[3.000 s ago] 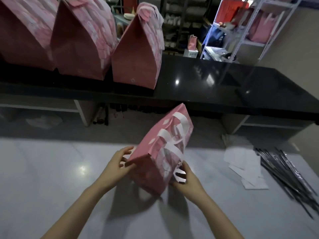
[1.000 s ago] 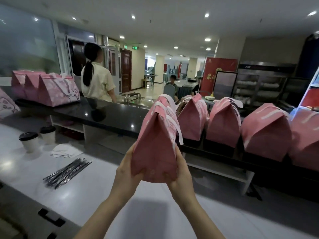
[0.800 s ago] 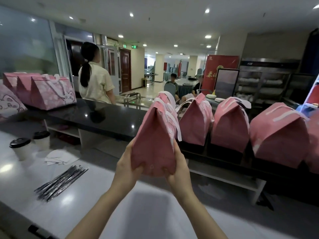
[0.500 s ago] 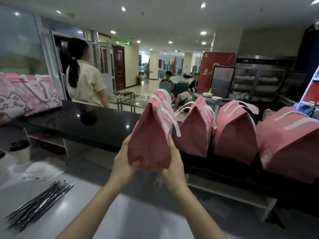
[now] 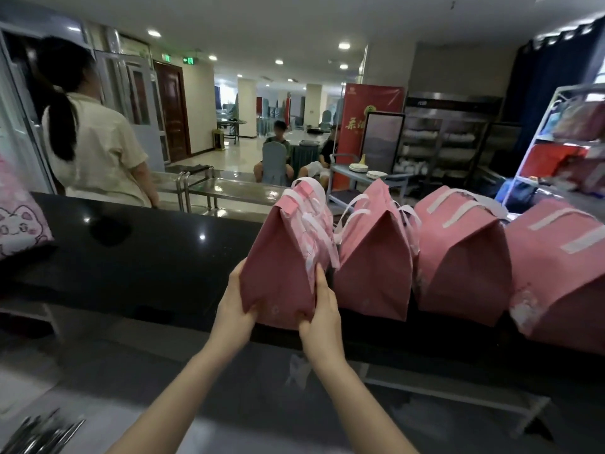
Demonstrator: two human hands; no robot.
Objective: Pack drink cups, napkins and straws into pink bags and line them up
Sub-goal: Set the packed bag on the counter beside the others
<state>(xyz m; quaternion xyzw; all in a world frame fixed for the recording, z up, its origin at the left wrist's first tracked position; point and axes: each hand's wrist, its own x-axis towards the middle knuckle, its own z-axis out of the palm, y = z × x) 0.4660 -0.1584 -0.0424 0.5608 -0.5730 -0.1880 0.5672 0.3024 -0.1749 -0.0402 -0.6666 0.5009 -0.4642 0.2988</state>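
I hold a closed pink bag [image 5: 281,267] with white handles between both hands, at the near edge of the black counter [image 5: 147,257]. My left hand [image 5: 234,309] grips its lower left side and my right hand [image 5: 322,311] grips its lower right side. It stands upright at the left end of a row of three pink bags [image 5: 373,260], almost touching the nearest. Whether its base rests on the counter I cannot tell. Dark straws [image 5: 39,434] lie on the white worktop at the lower left.
Another pink bag with a cat print [image 5: 19,221] stands at the counter's left edge. A person in a cream shirt [image 5: 95,149] stands behind the counter, back turned. Behind the counter are steel tables, a cart with plates and shelves at right.
I lifted the bag off the white worktop, turned toward the counter and brought it forward and right, up to the left end of the row. Both hands kept their hold.
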